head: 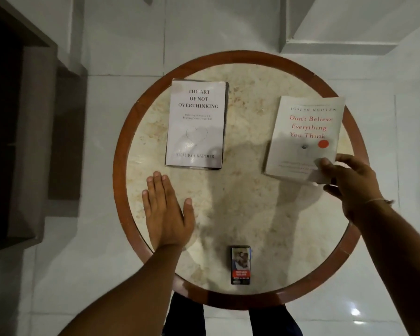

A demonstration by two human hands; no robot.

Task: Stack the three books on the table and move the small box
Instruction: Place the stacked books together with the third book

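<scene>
A white book titled "The Art of Not Overthinking" [196, 124] lies flat on the left half of the round table [240, 214]; a dark edge under it hints at something beneath, unclear what. A second white book, "Don't Believe Everything You Think" [306, 134], sits at the right. My right hand [349, 185] grips its near right corner, thumb on the cover, and that corner is raised. My left hand [166, 209] rests flat on the tabletop, fingers apart, just below the left book. A small dark box [240, 265] lies near the table's front edge.
The table has a red-brown wooden rim [121, 146] around a marble top. White floor tiles surround it. A dark wooden cabinet [22, 129] stands at the left and white steps [337, 32] at the upper right. My legs show under the front edge.
</scene>
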